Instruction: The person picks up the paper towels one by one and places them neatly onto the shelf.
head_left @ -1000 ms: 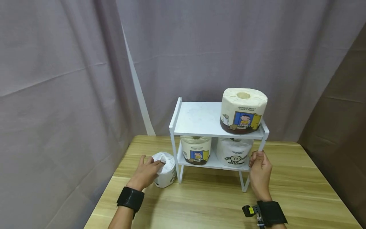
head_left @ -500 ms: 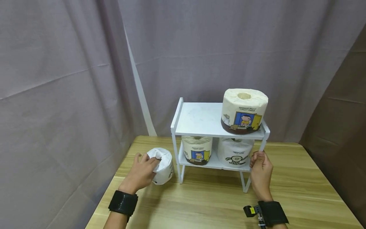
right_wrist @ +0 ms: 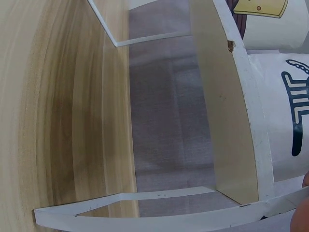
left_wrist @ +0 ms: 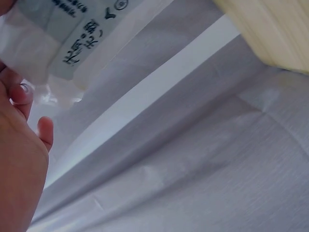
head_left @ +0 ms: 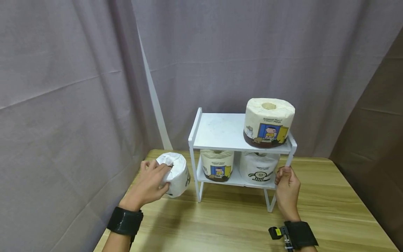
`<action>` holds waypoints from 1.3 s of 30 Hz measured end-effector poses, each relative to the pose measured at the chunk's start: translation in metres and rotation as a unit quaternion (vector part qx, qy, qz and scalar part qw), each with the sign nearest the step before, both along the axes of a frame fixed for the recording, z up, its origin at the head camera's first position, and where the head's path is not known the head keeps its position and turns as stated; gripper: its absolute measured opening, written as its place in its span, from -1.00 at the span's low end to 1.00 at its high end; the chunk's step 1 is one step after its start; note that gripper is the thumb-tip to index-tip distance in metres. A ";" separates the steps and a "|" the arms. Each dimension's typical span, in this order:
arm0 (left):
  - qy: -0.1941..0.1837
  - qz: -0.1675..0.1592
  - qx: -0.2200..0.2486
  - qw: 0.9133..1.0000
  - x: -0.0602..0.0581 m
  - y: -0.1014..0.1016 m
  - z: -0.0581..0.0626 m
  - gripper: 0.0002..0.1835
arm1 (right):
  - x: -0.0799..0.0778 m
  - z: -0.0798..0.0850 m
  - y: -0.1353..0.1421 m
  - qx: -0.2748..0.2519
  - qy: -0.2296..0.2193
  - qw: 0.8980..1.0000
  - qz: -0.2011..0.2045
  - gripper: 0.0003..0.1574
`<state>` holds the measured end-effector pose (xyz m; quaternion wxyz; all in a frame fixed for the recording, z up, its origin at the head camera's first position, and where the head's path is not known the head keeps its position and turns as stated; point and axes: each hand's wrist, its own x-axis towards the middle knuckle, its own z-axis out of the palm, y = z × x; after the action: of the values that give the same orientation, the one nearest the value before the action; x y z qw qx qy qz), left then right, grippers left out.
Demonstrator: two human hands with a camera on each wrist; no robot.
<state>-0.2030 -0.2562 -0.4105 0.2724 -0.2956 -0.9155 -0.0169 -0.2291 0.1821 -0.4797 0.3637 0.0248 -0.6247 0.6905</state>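
My left hand [head_left: 148,183] grips a white toilet paper roll [head_left: 178,180] by its upper rim, fingers in the core hole. The roll is tilted and held up left of the white two-tier rack [head_left: 217,134]. In the left wrist view the wrapper [left_wrist: 53,43] shows dark print above the fingers. My right hand [head_left: 287,189] pinches the rack's right front leg; only a bit of it shows in the right wrist view. A cream roll [head_left: 269,122] stands on the top shelf at the right. On the lower shelf sit another cream roll [head_left: 217,166] and a white roll [head_left: 259,168].
The rack stands on a wooden table [head_left: 226,224]. Grey curtains [head_left: 220,52] hang behind it and at the left, with a pale strip [head_left: 154,94] at a gap. A brown curtain [head_left: 371,122] hangs at the right.
My left hand has lifted the white roll off the table and moved it up and slightly left, tilting it. The right hand stays at the rack leg.
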 end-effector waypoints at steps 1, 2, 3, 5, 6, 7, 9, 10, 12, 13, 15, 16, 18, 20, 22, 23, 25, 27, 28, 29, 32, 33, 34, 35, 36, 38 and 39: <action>0.003 -0.001 0.004 1.000 0.001 -0.001 0.003 -0.60 | 0.000 -0.001 0.000 0.001 -0.002 1.000 -0.001 -0.45; 0.006 -0.002 0.007 1.000 0.002 -0.002 0.006 -0.60 | 0.000 -0.001 0.000 0.003 -0.007 1.000 -0.004 -0.42; 0.009 -0.001 0.011 1.000 0.004 -0.002 0.008 -0.61 | 0.001 -0.002 0.000 0.008 -0.011 1.000 -0.008 -0.41; 0.012 0.000 0.020 1.000 0.007 -0.004 0.013 -0.61 | 0.002 -0.005 -0.001 0.014 -0.019 1.000 -0.014 -0.37; 0.015 0.001 0.026 1.000 0.009 -0.004 0.016 -0.62 | 0.002 -0.007 -0.001 0.017 -0.022 0.999 -0.017 -0.36; 0.019 0.001 0.031 0.999 0.011 -0.005 0.018 -0.62 | 0.003 -0.008 -0.002 0.018 -0.026 0.999 -0.018 -0.35; 0.030 0.002 0.043 0.999 0.015 -0.005 0.021 -0.63 | 0.004 -0.010 -0.004 0.020 -0.030 0.999 -0.019 -0.36; 0.037 0.002 0.049 0.998 0.016 -0.005 0.023 -0.63 | 0.004 -0.011 -0.005 0.019 -0.031 0.999 -0.018 -0.37; 0.053 0.001 0.062 0.997 0.018 -0.005 0.027 -0.63 | 0.004 -0.013 -0.006 0.016 -0.033 0.999 -0.016 -0.39; 0.061 0.000 0.067 0.996 0.019 -0.005 0.030 -0.63 | 0.005 -0.013 -0.006 0.016 -0.034 0.999 -0.016 -0.40; 0.078 -0.002 0.076 0.994 0.019 -0.004 0.035 -0.63 | 0.005 -0.013 -0.007 0.015 -0.035 0.999 -0.015 -0.42; 0.087 -0.003 0.079 0.993 0.018 -0.003 0.038 -0.63 | 0.005 -0.013 -0.008 0.013 -0.034 0.999 -0.014 -0.42; 0.103 -0.004 0.085 0.991 0.017 -0.002 0.044 -0.63 | 0.006 -0.012 -0.008 0.009 -0.030 0.999 -0.013 -0.43; 0.117 -0.004 0.092 0.989 0.015 -0.001 0.051 -0.63 | 0.005 -0.012 -0.008 0.002 -0.024 1.000 -0.010 -0.44; 0.130 -0.004 0.100 0.986 0.014 0.000 0.058 -0.62 | 0.005 -0.011 -0.008 -0.001 -0.018 1.000 -0.007 -0.44; 0.135 -0.002 0.104 0.985 0.013 0.001 0.061 -0.61 | 0.005 -0.010 -0.008 0.000 -0.017 1.000 -0.008 -0.44; 0.144 0.001 0.113 0.983 0.012 0.003 0.067 -0.59 | 0.004 -0.010 -0.007 -0.002 -0.010 1.000 -0.005 -0.44; 0.152 0.004 0.124 0.981 0.011 0.004 0.071 -0.57 | 0.003 -0.009 -0.007 -0.003 -0.007 1.000 -0.006 -0.44; 0.156 0.007 0.128 0.979 0.010 0.005 0.073 -0.56 | 0.003 -0.008 -0.006 -0.003 -0.005 1.000 -0.006 -0.44; 0.160 0.011 0.132 0.978 0.010 0.007 0.075 -0.55 | 0.003 -0.008 -0.005 -0.002 -0.004 1.000 -0.007 -0.43; 0.174 0.013 0.152 0.973 0.009 0.010 0.081 -0.56 | 0.001 -0.006 -0.004 0.001 -0.005 1.000 -0.011 -0.42; 0.176 0.013 0.157 0.972 0.008 0.011 0.083 -0.56 | 0.001 -0.005 -0.003 0.004 -0.006 1.000 -0.013 -0.41; 0.179 0.014 0.160 0.971 0.008 0.013 0.085 -0.56 | 0.001 -0.004 -0.002 0.007 -0.007 1.000 -0.015 -0.41; 0.180 0.015 0.163 0.970 0.007 0.014 0.087 -0.56 | 0.000 -0.004 -0.001 0.009 -0.008 1.000 -0.018 -0.41; 0.179 0.015 0.165 0.970 0.007 0.015 0.090 -0.56 | -0.001 -0.003 -0.001 0.012 -0.009 1.000 -0.021 -0.41; 0.178 0.018 0.166 0.970 0.008 0.017 0.094 -0.55 | -0.001 -0.003 0.000 0.016 -0.012 0.999 -0.024 -0.43; 0.179 0.018 0.166 0.969 0.008 0.018 0.095 -0.55 | -0.001 -0.003 0.000 0.018 -0.014 0.999 -0.026 -0.43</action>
<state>-0.1949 -0.2385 -0.3151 0.4776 -0.2277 -0.8413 -0.1105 -0.2304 0.1822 -0.4831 0.3723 0.0061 -0.6425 0.6698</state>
